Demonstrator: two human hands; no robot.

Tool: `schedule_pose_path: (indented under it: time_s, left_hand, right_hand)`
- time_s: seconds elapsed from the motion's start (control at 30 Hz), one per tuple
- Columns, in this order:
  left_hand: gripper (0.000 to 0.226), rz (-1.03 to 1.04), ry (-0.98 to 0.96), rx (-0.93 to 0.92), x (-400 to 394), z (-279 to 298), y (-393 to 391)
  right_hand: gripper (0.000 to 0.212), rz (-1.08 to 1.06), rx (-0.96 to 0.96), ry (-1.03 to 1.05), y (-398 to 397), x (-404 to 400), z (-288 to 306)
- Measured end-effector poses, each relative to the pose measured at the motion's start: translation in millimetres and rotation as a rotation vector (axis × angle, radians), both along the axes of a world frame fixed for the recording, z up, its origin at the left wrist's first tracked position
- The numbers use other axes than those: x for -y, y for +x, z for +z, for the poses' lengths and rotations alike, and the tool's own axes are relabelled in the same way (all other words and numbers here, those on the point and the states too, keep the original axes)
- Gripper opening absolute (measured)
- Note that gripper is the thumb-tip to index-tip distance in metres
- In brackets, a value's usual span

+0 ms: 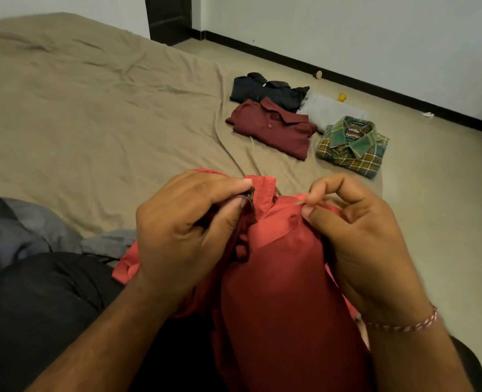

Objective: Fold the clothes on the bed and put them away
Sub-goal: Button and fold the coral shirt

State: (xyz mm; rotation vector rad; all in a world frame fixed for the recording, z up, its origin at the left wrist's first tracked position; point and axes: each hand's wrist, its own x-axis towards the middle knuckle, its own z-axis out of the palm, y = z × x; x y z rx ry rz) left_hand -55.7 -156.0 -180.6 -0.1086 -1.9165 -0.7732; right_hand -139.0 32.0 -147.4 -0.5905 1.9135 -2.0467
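Pinching soft red shirt at collar: left hand thumb-and-fingers | right hand fingertips nipping placket | creased tan sheet | folded maroon polo, plaid shirt beside it

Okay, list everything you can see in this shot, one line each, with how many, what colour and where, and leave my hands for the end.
bed sheet: one, tan, wrinkled, covering the bed
red shirt: one, unfolded, in the lap, held by both hands
maroon shirt: one, folded, far right of the bed
dark shirt: one, navy or black, folded, behind the maroon one
plaid shirt: one, green and yellow, folded, right of the maroon one
pale garment: one, light grey, behind the plaid shirt
grey clothes: a heap, unfolded, near left; count unclear
yellow object: one, small, on the floor
wrist thread: one, pink and white, right wrist
left hand: gripping the collar area
right hand: pinching the shirt's front edge
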Motion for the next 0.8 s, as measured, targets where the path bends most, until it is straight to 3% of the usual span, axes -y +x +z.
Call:
schedule_pose_path:
  time_s: [0.13, 0.2, 0.33, 0.4, 0.8]
  left_hand:
    - [0.010, 0.010, 0.046, 0.001, 4, 1, 2]
    - [0.009, 0.011, 0.043, 0.007, 3, 2, 2]
    - [0.005, 0.013, 0.031, 0.013, -2, 4, 5]
    - [0.006, 0.039, 0.022, 0.035, -7, 4, 6]
    - [0.003, 0.038, -0.043, 0.073, -17, -2, 0]
  right_hand:
    - [0.012, -0.033, 0.060, -0.033, 5, 0, 8]
    - [0.019, -0.069, 0.022, -0.009, 9, 2, 11]
    - [0.024, -0.382, -0.469, 0.325, 10, 8, 7]
    - [0.026, -0.436, -0.598, 0.354, 16, 14, 6]
    - [0.027, -0.190, -0.260, 0.079, 22, 26, 1]
